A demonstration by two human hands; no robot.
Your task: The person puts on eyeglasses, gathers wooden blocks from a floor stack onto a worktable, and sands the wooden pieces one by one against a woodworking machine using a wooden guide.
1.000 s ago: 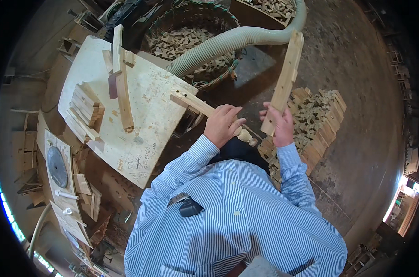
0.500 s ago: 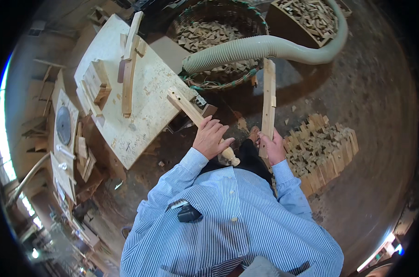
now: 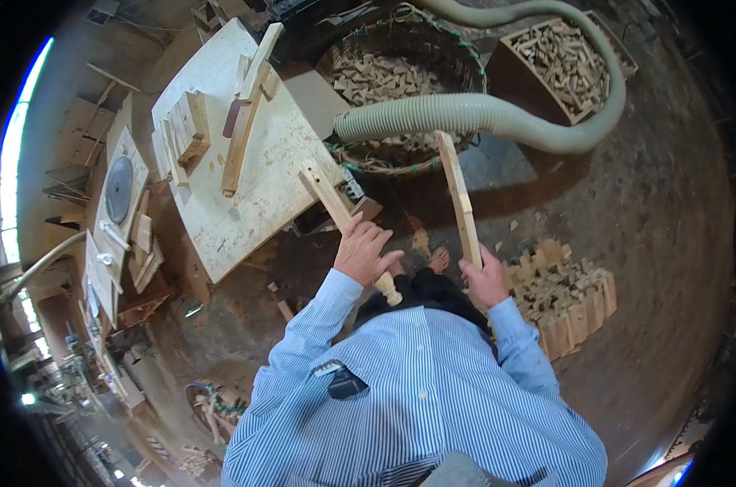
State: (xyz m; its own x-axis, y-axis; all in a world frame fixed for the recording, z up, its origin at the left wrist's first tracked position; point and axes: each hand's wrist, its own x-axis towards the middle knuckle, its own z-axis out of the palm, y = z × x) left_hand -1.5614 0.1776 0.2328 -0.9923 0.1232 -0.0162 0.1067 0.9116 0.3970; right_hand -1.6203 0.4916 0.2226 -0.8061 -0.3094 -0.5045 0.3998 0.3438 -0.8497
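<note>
A turned wooden piece [image 3: 330, 200] runs beneath the left hand [image 3: 363, 250], closure indeterminable; a wooden bar [image 3: 457, 195] extends forward from the clasping right hand [image 3: 487, 278].

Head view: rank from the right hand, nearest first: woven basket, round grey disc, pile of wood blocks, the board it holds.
From the right hand:
1. Board: in its grip.
2. Pile of wood blocks: on the floor, just right.
3. Woven basket: ahead, beyond the board's tip.
4. Round grey disc: far left.
</note>
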